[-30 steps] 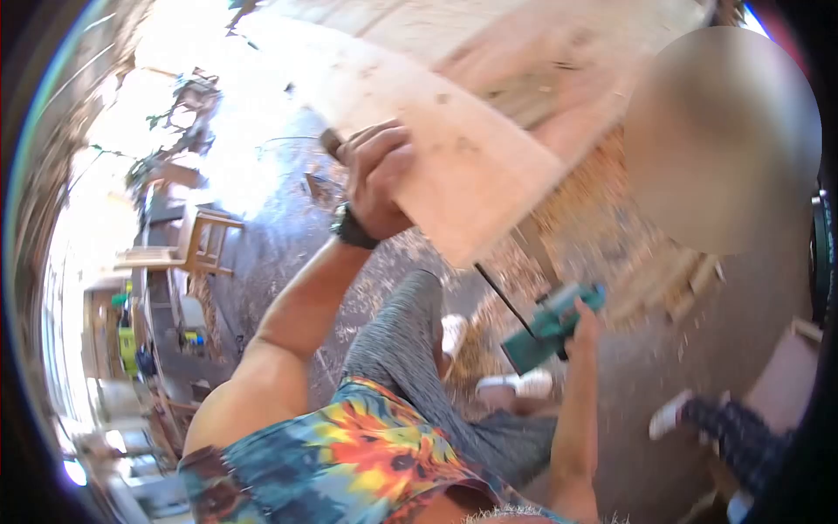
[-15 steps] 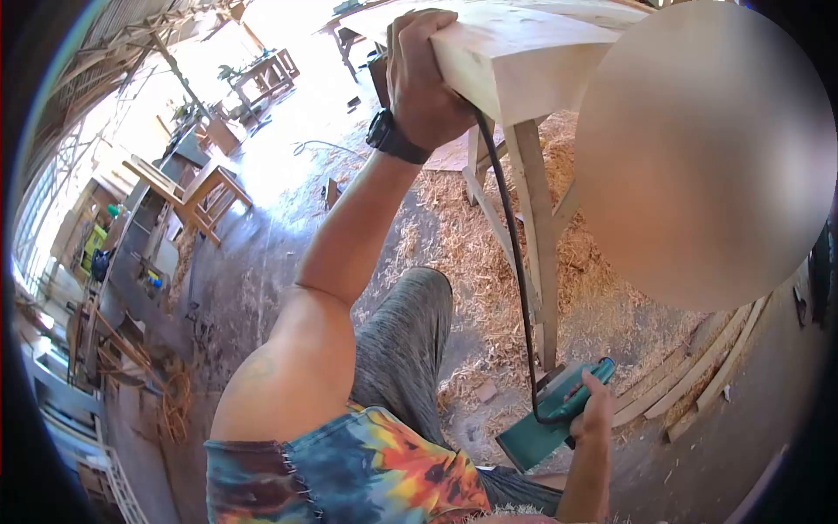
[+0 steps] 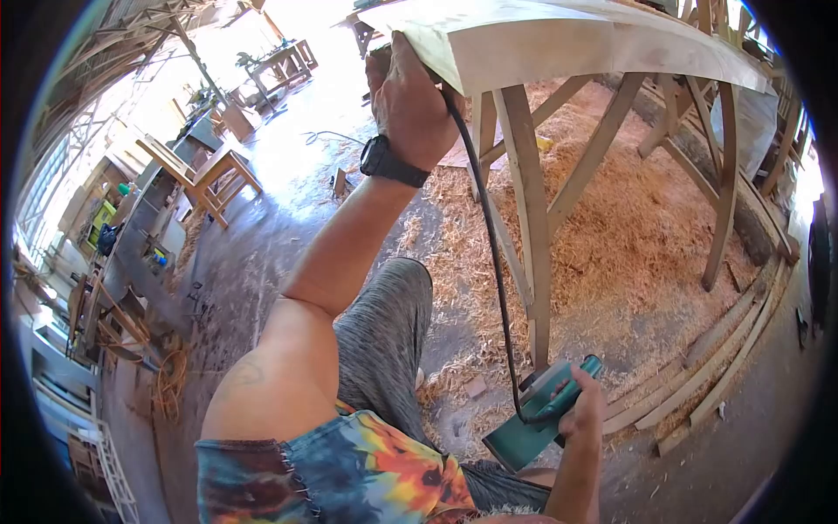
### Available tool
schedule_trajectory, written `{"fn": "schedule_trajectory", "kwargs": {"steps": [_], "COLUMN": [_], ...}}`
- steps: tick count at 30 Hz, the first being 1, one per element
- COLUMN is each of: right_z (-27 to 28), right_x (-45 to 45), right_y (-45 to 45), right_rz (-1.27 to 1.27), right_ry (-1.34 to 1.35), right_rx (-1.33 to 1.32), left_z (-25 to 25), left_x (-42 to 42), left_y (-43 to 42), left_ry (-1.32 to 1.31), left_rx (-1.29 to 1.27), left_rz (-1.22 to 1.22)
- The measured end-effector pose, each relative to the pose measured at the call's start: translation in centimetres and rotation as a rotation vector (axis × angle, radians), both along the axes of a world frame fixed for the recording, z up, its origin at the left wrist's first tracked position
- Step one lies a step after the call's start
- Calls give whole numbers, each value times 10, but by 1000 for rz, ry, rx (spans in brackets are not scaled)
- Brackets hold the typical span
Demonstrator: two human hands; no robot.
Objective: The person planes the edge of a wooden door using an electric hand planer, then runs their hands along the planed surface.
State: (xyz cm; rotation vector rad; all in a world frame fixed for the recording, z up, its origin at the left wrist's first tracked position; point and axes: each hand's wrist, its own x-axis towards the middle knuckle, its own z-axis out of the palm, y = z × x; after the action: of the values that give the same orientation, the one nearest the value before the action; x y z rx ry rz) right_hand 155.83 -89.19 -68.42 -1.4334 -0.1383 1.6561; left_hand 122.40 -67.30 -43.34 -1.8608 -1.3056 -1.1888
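My left hand (image 3: 410, 109), with a black watch on its wrist, is at the near left end of a pale wooden workpiece (image 3: 559, 59). Its fingers are curled, and what lies inside them is hidden; a dark object shows just beside the fingertips. A black power cord (image 3: 493, 236) comes out by this hand and hangs down to a green electric planer (image 3: 532, 428). My right hand (image 3: 587, 406) grips the planer by its handle, low down beside my leg and apart from the workpiece.
Wooden trestle legs (image 3: 524, 192) hold up the workpiece. Wood shavings (image 3: 611, 210) cover the floor beneath it. Long wooden strips (image 3: 724, 367) lie at the right. A wooden chair (image 3: 205, 183) and a long cluttered bench (image 3: 140, 253) stand to the left.
My left hand has slid down from the workpiece's top corner to beside its end. The view has shifted, showing more of the workpiece and trestle. My right hand still holds the planer low.
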Motion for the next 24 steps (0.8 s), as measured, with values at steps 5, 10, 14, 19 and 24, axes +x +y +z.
{"fn": "schedule_trajectory", "kwargs": {"steps": [5,10,14,19,24], "right_z": [12,5,7,7,3], "right_x": [4,9,13,16,22], "right_y": [0,-1,0,-2,-4], "right_rz": [16,-1,22,-44,-69], "right_ry": [9,9,-7,2,22], "right_rx": [25,41,44,35,50], "left_z": [9,5,1,7,10], "left_x": [10,6,6,11,12], "left_y": [-10,-5,-7,-10,-15], "left_ry": [43,106,63,65,41], "left_rx": [12,131,98,89,13], "left_rz": [109,149,145,146,182]}}
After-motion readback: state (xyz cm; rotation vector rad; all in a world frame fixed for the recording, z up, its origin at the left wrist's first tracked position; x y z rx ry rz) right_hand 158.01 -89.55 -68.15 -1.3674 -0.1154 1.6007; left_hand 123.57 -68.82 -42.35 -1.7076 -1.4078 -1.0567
